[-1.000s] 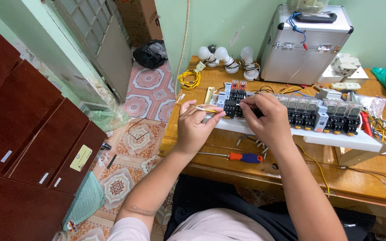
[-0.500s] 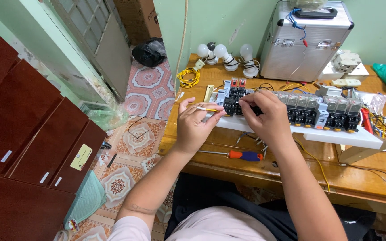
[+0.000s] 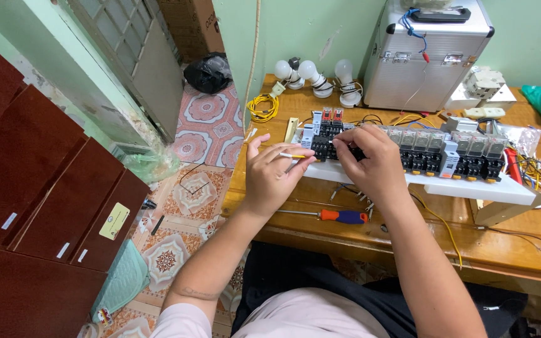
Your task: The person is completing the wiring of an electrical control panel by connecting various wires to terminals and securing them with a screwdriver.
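- Two bare forearms are reaching forward from the bottom edge of the view, over dark trousers and a pale shirt, toward the wooden workbench (image 3: 408, 247).
- One screwdriver (image 3: 330, 216) with an orange and blue handle is lying on the bench near its front edge, between the two wrists and untouched.
- Left hand (image 3: 270, 178) is hovering palm-down at the left end of the white board (image 3: 439, 184), wrist slightly bent; its fingers are curling loosely and pinching a short yellow wire (image 3: 292, 156) between thumb and forefinger, the wire pointing right toward the terminals.
- Right hand (image 3: 374, 163) is arching over the board just beside the left hand, knuckles up; its fingertips are pressing onto the black terminal block (image 3: 324, 147), and whether they are gripping anything there cannot be told.
- One row of relay sockets (image 3: 452, 153) with clear-topped relays is sitting along the board to the right of the right hand.
- One coil of yellow cable (image 3: 262, 107) is lying at the bench's far left corner.
- Three white light bulbs in holders (image 3: 311, 74) are standing by the green wall.
- One aluminium case (image 3: 430, 56) is standing at the back of the bench, to the right of the bulbs.
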